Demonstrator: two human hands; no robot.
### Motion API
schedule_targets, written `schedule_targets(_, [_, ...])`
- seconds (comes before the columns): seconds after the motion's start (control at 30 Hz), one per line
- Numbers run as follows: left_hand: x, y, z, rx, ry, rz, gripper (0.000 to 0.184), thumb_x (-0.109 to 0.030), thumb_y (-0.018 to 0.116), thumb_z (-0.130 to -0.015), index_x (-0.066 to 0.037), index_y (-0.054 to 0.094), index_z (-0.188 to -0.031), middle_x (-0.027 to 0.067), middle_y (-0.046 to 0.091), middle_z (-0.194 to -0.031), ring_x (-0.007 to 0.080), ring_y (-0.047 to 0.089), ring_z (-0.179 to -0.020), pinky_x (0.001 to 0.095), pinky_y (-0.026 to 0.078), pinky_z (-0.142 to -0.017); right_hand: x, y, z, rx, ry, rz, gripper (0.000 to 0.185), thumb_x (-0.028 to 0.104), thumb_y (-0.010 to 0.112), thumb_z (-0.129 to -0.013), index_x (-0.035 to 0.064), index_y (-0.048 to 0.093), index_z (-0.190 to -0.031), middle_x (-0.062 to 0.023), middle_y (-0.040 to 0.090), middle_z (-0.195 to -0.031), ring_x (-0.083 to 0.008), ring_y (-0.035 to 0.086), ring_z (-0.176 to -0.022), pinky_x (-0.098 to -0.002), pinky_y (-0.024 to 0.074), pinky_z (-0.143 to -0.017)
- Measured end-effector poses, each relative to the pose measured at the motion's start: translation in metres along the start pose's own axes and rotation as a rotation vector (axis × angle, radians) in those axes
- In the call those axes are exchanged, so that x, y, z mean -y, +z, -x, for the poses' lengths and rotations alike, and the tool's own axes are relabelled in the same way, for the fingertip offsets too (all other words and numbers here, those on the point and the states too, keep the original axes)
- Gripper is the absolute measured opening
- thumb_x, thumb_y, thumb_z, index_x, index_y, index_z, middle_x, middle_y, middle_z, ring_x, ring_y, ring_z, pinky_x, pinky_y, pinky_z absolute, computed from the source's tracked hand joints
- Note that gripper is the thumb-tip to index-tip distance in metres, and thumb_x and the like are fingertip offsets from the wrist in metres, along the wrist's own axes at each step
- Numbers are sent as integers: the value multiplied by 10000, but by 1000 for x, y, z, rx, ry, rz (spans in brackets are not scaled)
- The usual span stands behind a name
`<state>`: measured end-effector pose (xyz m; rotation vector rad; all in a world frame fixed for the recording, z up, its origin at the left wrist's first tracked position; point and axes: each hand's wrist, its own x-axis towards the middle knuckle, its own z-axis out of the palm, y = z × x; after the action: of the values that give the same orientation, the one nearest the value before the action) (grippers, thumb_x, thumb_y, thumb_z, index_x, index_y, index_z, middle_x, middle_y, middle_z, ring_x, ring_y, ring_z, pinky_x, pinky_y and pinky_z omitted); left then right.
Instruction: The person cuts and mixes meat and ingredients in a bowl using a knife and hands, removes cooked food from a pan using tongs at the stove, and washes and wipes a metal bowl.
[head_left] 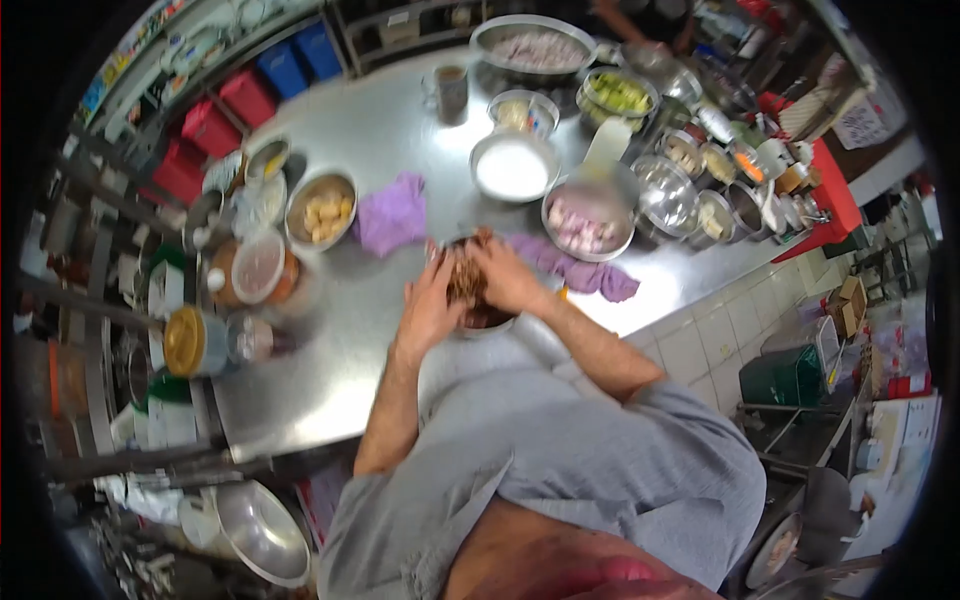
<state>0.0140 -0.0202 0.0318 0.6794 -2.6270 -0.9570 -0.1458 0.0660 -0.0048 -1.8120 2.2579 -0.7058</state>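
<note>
My left hand (pixel 430 300) and my right hand (pixel 503 277) are close together at the near edge of the steel table, over a bowl (pixel 485 325). Between them is a mass of brown, shredded-looking food (pixel 466 282), and the curled fingers of both hands press around it from either side. What exactly the food is, I cannot make out. Much of the bowl is hidden beneath my hands. Beyond my left hand lies a crumpled purple cloth (pixel 392 214). A second purple cloth (pixel 585 272) stretches out past my right hand.
A bowl of yellowish chunks (pixel 325 215) stands left, near lidded tubs (pixel 265 268). Rightward are a bowl of chopped pink-white onions (pixel 585 225), a white-filled bowl (pixel 514 167), cut greens (pixel 620 92) and several small containers. Another person's arm (pixel 635 22) shows at the far side.
</note>
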Motion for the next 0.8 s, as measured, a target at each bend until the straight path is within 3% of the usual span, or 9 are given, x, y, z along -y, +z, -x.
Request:
schedule_targets(0.1, [5, -3, 4, -98, 37, 50, 695, -82, 648, -718, -69, 342, -1342, 173, 323, -1395, 317, 338, -1275, 497, 257, -997, -3, -11, 5, 195, -28, -148, 734, 117, 691, -636, 104, 397, -1308, -218, 385, -1264, -396, 376, -1158, -440, 348, -972])
schedule_targets(0.2, [2, -9, 6, -209, -1, 294, 651, -48, 637, -705, -53, 377, -1302, 190, 410, -1315, 337, 432, -1193, 457, 280, -999, 8, -43, 3, 155, -48, -217, 833, 184, 750, -600, 109, 371, -1338, -215, 296, -1364, -391, 295, -1256, -419, 298, -1038])
schedule_targets(0.23, [1, -5, 5, -231, -105, 311, 557, 17, 626, -686, 7, 453, -1215, 200, 545, -1147, 345, 543, -1039, 371, 417, -922, 11, -46, 3, 172, -64, -186, 844, 193, 748, -601, 139, 360, -1348, -205, 278, -1378, -394, 284, -1264, -478, 312, -1019])
schedule_targets(0.27, [2, -1, 2, -232, -114, 314, 557, 17, 626, -686, 7, 453, -1215, 200, 545, -1147, 345, 543, -1039, 371, 417, -922, 14, -42, 3, 182, -65, -188, 844, 193, 748, -601, 139, 360, -1348, -205, 278, -1378, -394, 284, -1264, -478, 312, -1019])
schedule_targets(0.37, [8, 13, 0, -44, -95, -34, 532, -6, 650, -688, 1, 439, -1177, 198, 614, -984, 363, 553, -1025, 395, 440, -886, 35, -29, 0, 340, -31, 85, 828, 197, 746, -605, 189, 362, -1339, -196, 301, -1364, -407, 308, -1254, -535, 378, -944])
schedule_targets(0.53, [3, 11, 10, 5, -173, 80, 608, -29, 658, -708, -16, 391, -1254, 209, 551, -1126, 364, 506, -1100, 382, 392, -958, 15, 12, -12, 324, -60, 188, 655, 105, 659, -652, 183, 441, -1264, -179, 397, -1289, -398, 443, -1116, -549, 424, -838])
schedule_targets(0.67, [10, 0, 15, -15, -117, 205, 694, -20, 635, -730, -35, 300, -1338, 203, 425, -1270, 352, 437, -1166, 383, 378, -985, -2, 17, -26, 209, -11, 34, 577, 106, 655, -670, 153, 484, -1219, -167, 568, -1101, -379, 538, -1000, -419, 472, -812])
schedule_targets(0.73, [15, -2, 19, -41, -134, 256, 691, -6, 629, -727, -36, 302, -1336, 199, 440, -1253, 349, 443, -1159, 384, 381, -982, -10, 13, -36, 278, 133, -457, 575, 131, 674, -671, 101, 482, -1212, -174, 593, -1086, -338, 563, -1009, -387, 468, -841])
schedule_targets(0.8, [16, -2, 21, -68, -152, 308, 689, 7, 623, -725, -37, 304, -1334, 195, 454, -1236, 345, 449, -1152, 385, 383, -978, -17, 17, -34, 225, 135, -599, 621, 143, 696, -658, 49, 459, -1225, -185, 613, -1054, -306, 588, -993, -359, 459, -860])
